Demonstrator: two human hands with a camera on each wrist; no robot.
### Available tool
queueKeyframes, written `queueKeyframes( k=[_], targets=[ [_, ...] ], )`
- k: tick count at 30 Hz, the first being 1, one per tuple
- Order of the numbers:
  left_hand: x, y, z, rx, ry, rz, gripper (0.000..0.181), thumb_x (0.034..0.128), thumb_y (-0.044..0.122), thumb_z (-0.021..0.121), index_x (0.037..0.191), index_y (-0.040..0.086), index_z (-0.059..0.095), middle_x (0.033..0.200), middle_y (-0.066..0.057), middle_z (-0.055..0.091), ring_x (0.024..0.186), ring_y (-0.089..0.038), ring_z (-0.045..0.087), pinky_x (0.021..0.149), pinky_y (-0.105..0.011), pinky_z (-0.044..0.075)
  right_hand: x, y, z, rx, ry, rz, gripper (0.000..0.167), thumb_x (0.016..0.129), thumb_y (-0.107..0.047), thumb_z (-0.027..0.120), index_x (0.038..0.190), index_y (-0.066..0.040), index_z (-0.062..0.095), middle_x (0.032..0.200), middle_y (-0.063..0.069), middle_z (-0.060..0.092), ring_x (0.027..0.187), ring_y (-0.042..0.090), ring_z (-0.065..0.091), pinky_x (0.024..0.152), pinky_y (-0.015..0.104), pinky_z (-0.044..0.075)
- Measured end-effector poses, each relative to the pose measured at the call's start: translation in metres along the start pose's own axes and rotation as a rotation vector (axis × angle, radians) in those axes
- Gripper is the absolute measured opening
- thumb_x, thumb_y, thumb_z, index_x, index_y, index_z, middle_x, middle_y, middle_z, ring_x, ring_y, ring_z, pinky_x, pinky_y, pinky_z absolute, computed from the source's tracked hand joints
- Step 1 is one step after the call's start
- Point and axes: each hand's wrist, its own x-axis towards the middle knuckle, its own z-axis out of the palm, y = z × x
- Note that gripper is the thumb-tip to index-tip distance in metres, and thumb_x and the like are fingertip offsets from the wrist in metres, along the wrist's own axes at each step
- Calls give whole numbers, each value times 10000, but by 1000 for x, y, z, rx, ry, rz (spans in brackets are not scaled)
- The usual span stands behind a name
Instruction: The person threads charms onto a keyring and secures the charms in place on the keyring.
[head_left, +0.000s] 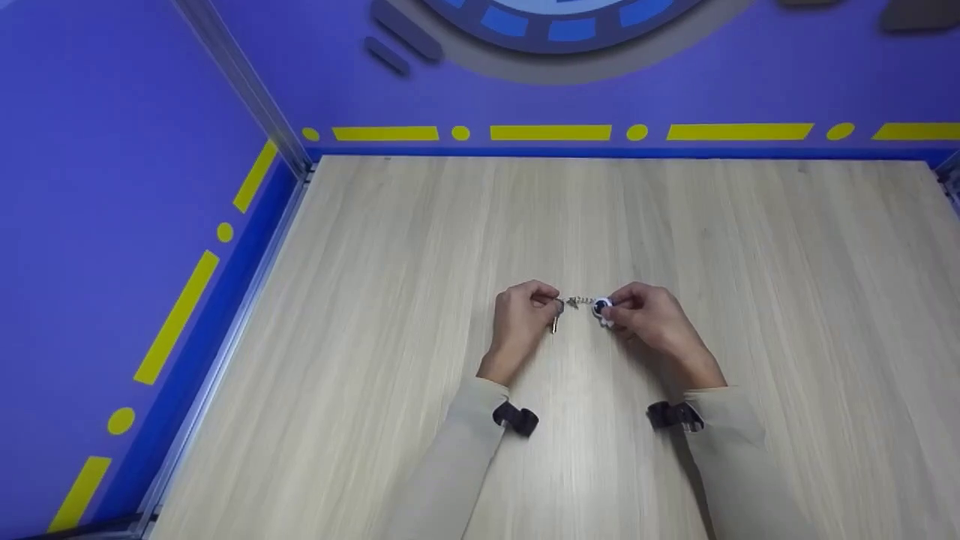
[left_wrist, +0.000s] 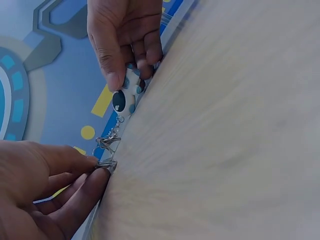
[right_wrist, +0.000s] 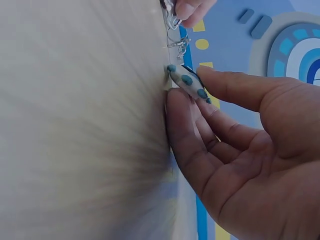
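Just above the table, a keychain is stretched between the two hands. My left hand [head_left: 521, 319] pinches a small metal key [head_left: 555, 325] between thumb and fingers, its shaft pointing down. From there a silver chain with a clasp [left_wrist: 108, 142] runs across to a white astronaut charm [left_wrist: 131, 95] with a dark visor and blue details. My right hand [head_left: 654, 316] grips that charm between thumb and fingers. Seen from the right wrist, the charm [right_wrist: 187, 82] is side-on, with the chain leading up from it. Fingers partly cover both the key's head and the charm.
The light wood table [head_left: 420, 262] extends around both hands. Blue walls with yellow markings [head_left: 551, 133] stand along its back and left, and a metal rail [head_left: 247, 300] follows the left edge. Each wrist wears a black camera band [head_left: 516, 418].
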Motion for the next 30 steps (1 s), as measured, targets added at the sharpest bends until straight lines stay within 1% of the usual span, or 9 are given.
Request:
queueKeyframes(
  k=[5, 12, 19, 26, 30],
  targets=[
    [1, -1, 0, 59, 8, 9, 47, 878, 39, 815, 922, 25, 807, 758, 18, 741, 577, -3, 619, 585, -179, 518, 0, 2, -2, -55, 18, 8, 199, 985, -48, 726, 1110, 98, 676, 981, 166, 737, 787, 160, 669, 673, 253, 579],
    [2, -4, 0, 128, 27, 19, 53, 846, 46, 829, 897, 46, 815, 758, 33, 726, 670, -26, 627, 644, -197, 520, 1, 4, -6, -115, 30, 21, 198, 981, -83, 740, 1093, 70, 682, 916, 104, 704, 735, 156, 621, 598, 236, 509],
    [2, -5, 3, 158, 34, 17, 48, 845, 52, 832, 879, 72, 805, 772, 47, 710, 699, -36, 628, 671, -200, 521, 2, 7, -8, -155, 31, 31, 161, 992, -102, 718, 1057, 43, 690, 877, 73, 683, 714, 150, 589, 582, 244, 490],
    [4, -6, 3, 201, 39, 33, 43, 848, 62, 821, 852, 93, 792, 774, 53, 704, 717, -51, 634, 693, -205, 520, 3, 7, -7, -152, 25, 19, 169, 998, -126, 714, 1057, 31, 696, 877, 70, 688, 716, 163, 595, 595, 264, 488],
    [4, -7, 4, 201, 46, 27, 35, 869, 90, 821, 856, 94, 789, 779, 57, 693, 717, -56, 624, 695, -214, 516, 3, 7, -7, -165, 30, 29, 186, 1013, -149, 698, 1062, 30, 689, 882, 76, 690, 716, 169, 598, 600, 277, 488]
  ],
)
